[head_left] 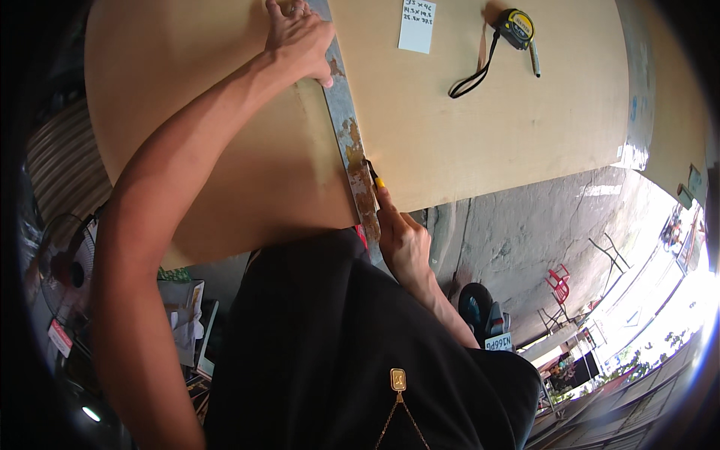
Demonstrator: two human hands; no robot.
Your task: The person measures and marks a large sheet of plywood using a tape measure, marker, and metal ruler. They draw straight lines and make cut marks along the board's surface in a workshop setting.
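Note:
A long, worn metal straightedge (344, 120) lies across a wide tan board (465, 142), from the far edge to the near edge. My left hand (301, 41) presses down on its far part, fingers spread and thumb on the metal. Near the close edge of the board, my right hand (405, 244) is closed around a yellow-and-black utility knife (379, 181). The knife's tip rests against the right side of the straightedge, with my index finger stretched along the handle. Most of the handle is hidden in my hand.
On the board's far right lie a tape measure (517, 28) with a black strap, a pen (535, 60) and a white note (416, 34). A fan (71, 270) stands at left. Beyond the board at right are a motorbike wheel (474, 306) and a red chair (559, 283).

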